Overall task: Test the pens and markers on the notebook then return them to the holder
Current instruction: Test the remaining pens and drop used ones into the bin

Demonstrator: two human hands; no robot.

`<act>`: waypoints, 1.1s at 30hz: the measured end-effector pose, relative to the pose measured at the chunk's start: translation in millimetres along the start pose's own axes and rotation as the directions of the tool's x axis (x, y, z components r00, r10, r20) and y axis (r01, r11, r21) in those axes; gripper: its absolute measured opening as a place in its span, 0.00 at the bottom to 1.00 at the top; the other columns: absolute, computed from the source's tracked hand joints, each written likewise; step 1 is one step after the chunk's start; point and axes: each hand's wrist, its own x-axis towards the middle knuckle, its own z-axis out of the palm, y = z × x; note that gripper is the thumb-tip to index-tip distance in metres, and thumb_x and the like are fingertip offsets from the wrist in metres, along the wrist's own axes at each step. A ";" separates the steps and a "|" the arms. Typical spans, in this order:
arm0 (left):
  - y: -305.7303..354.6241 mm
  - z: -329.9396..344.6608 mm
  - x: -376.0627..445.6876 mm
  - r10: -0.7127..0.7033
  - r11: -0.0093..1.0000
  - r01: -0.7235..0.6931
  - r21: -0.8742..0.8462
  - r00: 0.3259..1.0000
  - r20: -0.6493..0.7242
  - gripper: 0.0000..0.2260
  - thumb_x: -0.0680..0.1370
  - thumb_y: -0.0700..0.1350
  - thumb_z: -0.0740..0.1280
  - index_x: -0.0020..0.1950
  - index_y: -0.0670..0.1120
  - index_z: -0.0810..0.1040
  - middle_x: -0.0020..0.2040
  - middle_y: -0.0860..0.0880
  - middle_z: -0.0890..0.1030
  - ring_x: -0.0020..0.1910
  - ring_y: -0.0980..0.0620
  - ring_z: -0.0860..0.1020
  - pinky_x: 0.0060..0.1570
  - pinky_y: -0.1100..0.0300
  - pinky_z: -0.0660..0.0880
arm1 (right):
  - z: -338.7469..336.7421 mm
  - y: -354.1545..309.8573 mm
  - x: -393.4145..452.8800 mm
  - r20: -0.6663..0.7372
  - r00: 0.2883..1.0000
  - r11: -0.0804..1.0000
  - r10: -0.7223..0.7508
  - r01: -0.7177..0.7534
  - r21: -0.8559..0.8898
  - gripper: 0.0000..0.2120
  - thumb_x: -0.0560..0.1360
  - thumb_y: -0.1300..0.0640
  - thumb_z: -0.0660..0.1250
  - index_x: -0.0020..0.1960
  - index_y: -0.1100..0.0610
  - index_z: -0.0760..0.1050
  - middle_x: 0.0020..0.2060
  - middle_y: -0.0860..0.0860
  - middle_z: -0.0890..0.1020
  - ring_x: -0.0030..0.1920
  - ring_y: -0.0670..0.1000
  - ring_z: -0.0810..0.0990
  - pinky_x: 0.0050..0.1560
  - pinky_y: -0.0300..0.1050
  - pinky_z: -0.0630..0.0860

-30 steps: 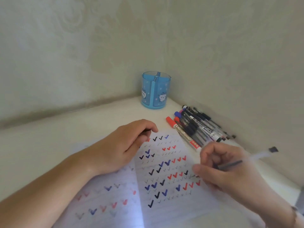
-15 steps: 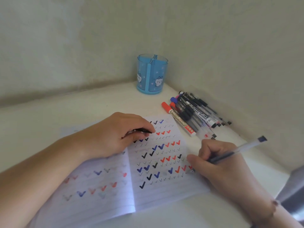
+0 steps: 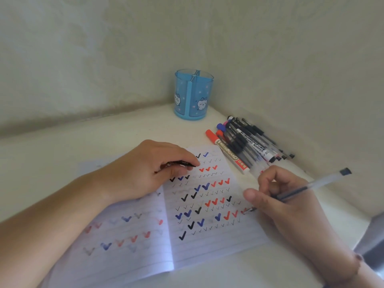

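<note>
An open lined notebook (image 3: 207, 244) lies on the white table, its pages filled with black, blue and red check marks. My right hand (image 3: 282, 204) grips a clear gel pen (image 3: 315, 183), with the tip touching the right page near its right edge. My left hand (image 3: 145, 173) rests on the top of the notebook and pinches a dark pen cap (image 3: 178, 163). The blue translucent holder (image 3: 194, 94) with cat pictures stands in the corner and looks empty. A pile of pens and whiteboard markers (image 3: 245, 142) lies to its right.
Two walls meet behind the holder and hem in the table at the back and on the right. A grey object (image 3: 372, 242) shows at the right edge. Bare white tabletop (image 3: 62, 154) lies left of the notebook.
My right hand has brought the pen down from above the page until its tip touches the paper. The left hand stays on the notebook with the cap. The camera view has shifted slightly.
</note>
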 end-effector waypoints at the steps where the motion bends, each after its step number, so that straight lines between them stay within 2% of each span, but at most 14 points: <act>1: 2.4 -0.9 -0.2 -0.046 0.996 0.045 -0.075 0.999 -0.016 0.09 0.77 0.47 0.68 0.57 0.53 0.81 0.48 0.61 0.84 0.45 0.65 0.81 0.50 0.72 0.74 | 0.2 -3.0 -0.5 0.019 1.000 0.999 -0.004 0.003 0.043 0.22 0.59 0.50 0.83 0.29 0.57 0.69 0.20 0.50 0.67 0.21 0.44 0.60 0.22 0.31 0.58; 4: 9.8 -2.7 -0.2 -0.195 0.922 0.185 -0.341 0.981 0.006 0.12 0.72 0.48 0.70 0.54 0.56 0.80 0.46 0.56 0.86 0.41 0.57 0.84 0.47 0.68 0.76 | -3.9 -6.8 -1.9 0.119 0.991 0.990 -0.060 0.043 0.136 0.23 0.52 0.38 0.81 0.35 0.55 0.80 0.28 0.51 0.80 0.25 0.46 0.70 0.25 0.32 0.63; 6: 13.3 -2.4 0.3 -0.225 0.868 0.222 -0.443 0.973 0.046 0.12 0.70 0.46 0.71 0.53 0.54 0.81 0.46 0.54 0.86 0.41 0.56 0.84 0.46 0.68 0.76 | -8.3 -4.9 -1.5 0.238 0.965 0.970 -0.114 0.055 0.239 0.22 0.60 0.45 0.77 0.50 0.57 0.84 0.42 0.60 0.85 0.34 0.53 0.77 0.28 0.39 0.64; 8: 17.5 -1.5 0.4 -0.212 0.837 0.217 -0.502 0.975 0.069 0.12 0.70 0.45 0.71 0.53 0.51 0.81 0.46 0.51 0.86 0.40 0.54 0.85 0.44 0.69 0.76 | -10.2 -2.0 -1.7 0.283 0.946 0.954 -0.159 0.074 0.291 0.20 0.66 0.54 0.66 0.55 0.59 0.83 0.46 0.65 0.84 0.35 0.58 0.77 0.27 0.48 0.62; 11: 24.9 -1.0 -0.1 -0.183 0.811 0.195 -0.552 0.980 0.077 0.11 0.70 0.43 0.71 0.53 0.49 0.81 0.46 0.48 0.86 0.40 0.54 0.85 0.44 0.70 0.75 | -8.9 1.4 -2.0 0.225 0.965 0.945 -0.132 0.054 0.322 0.13 0.65 0.55 0.64 0.46 0.53 0.83 0.41 0.64 0.85 0.31 0.58 0.76 0.28 0.48 0.60; 14: 29.0 -0.6 -1.0 -0.147 0.818 0.168 -0.551 0.986 0.083 0.11 0.72 0.42 0.71 0.54 0.49 0.81 0.46 0.48 0.86 0.42 0.54 0.85 0.47 0.68 0.77 | -8.8 2.2 -1.4 0.217 0.968 0.938 -0.125 0.045 0.343 0.07 0.64 0.56 0.67 0.42 0.55 0.75 0.39 0.65 0.84 0.29 0.58 0.75 0.28 0.47 0.59; 16: 31.4 -0.5 -1.2 -0.122 0.838 0.150 -0.525 0.989 0.088 0.11 0.72 0.41 0.71 0.54 0.49 0.81 0.46 0.51 0.86 0.44 0.55 0.85 0.49 0.68 0.76 | -7.9 1.5 -1.6 0.240 0.962 0.940 -0.130 0.043 0.340 0.06 0.66 0.58 0.67 0.42 0.56 0.75 0.40 0.66 0.84 0.29 0.57 0.75 0.28 0.44 0.59; 19: 36.0 -0.4 -1.5 -0.089 0.863 0.124 -0.489 0.992 0.095 0.11 0.73 0.41 0.71 0.55 0.49 0.81 0.44 0.58 0.85 0.45 0.56 0.84 0.51 0.68 0.76 | -6.1 -1.4 -3.2 0.289 0.949 0.926 -0.127 0.009 0.377 0.07 0.66 0.60 0.71 0.43 0.58 0.78 0.42 0.70 0.82 0.28 0.58 0.77 0.31 0.36 0.70; 22: 39.1 1.2 -2.4 -0.062 0.884 0.103 -0.457 0.993 0.104 0.09 0.74 0.40 0.72 0.55 0.47 0.82 0.43 0.54 0.85 0.44 0.54 0.85 0.51 0.66 0.76 | -4.7 -2.6 -4.6 0.305 0.947 0.951 -0.101 0.002 0.310 0.16 0.64 0.51 0.80 0.45 0.59 0.82 0.39 0.69 0.82 0.28 0.58 0.79 0.35 0.41 0.76; 24: 41.0 2.6 -3.0 -0.040 0.911 0.079 -0.405 0.994 0.103 0.09 0.75 0.40 0.72 0.54 0.48 0.82 0.41 0.52 0.85 0.43 0.54 0.84 0.50 0.65 0.77 | -3.3 -4.6 -5.7 0.288 0.955 0.962 -0.077 -0.005 0.274 0.19 0.61 0.48 0.81 0.45 0.59 0.85 0.37 0.65 0.84 0.28 0.57 0.80 0.35 0.43 0.77; 27: 41.8 2.7 -3.6 -0.030 0.926 0.059 -0.372 0.996 0.084 0.08 0.75 0.39 0.72 0.54 0.47 0.83 0.40 0.52 0.85 0.40 0.54 0.84 0.48 0.64 0.78 | -2.5 -8.9 -7.7 0.250 0.968 0.976 -0.027 -0.028 0.214 0.24 0.56 0.43 0.82 0.45 0.56 0.86 0.31 0.60 0.84 0.29 0.55 0.80 0.32 0.40 0.76; 29: 39.6 -0.4 -3.3 -0.057 0.919 0.064 -0.389 0.998 0.031 0.08 0.75 0.39 0.72 0.53 0.47 0.83 0.39 0.52 0.84 0.39 0.53 0.84 0.48 0.66 0.77 | -3.2 -9.8 -8.3 0.170 0.983 0.978 -0.069 0.032 0.208 0.26 0.55 0.39 0.81 0.46 0.55 0.85 0.29 0.58 0.83 0.27 0.53 0.77 0.29 0.38 0.73; 31: 35.8 -3.7 -2.3 -0.104 0.899 0.087 -0.429 0.994 -0.017 0.08 0.74 0.40 0.72 0.53 0.46 0.83 0.39 0.52 0.85 0.38 0.53 0.84 0.46 0.67 0.76 | -2.9 -9.2 -7.1 0.024 0.993 0.969 -0.114 0.106 0.222 0.23 0.57 0.41 0.81 0.45 0.55 0.85 0.26 0.56 0.80 0.24 0.52 0.72 0.27 0.35 0.66; 33: 32.5 -4.6 -1.9 -0.148 0.880 0.117 -0.461 0.989 -0.031 0.09 0.73 0.41 0.71 0.53 0.46 0.83 0.38 0.51 0.85 0.37 0.54 0.84 0.43 0.68 0.77 | -2.7 -7.9 -6.3 -0.080 0.988 0.976 -0.131 0.143 0.163 0.14 0.61 0.47 0.78 0.43 0.53 0.85 0.27 0.56 0.81 0.23 0.52 0.72 0.26 0.34 0.67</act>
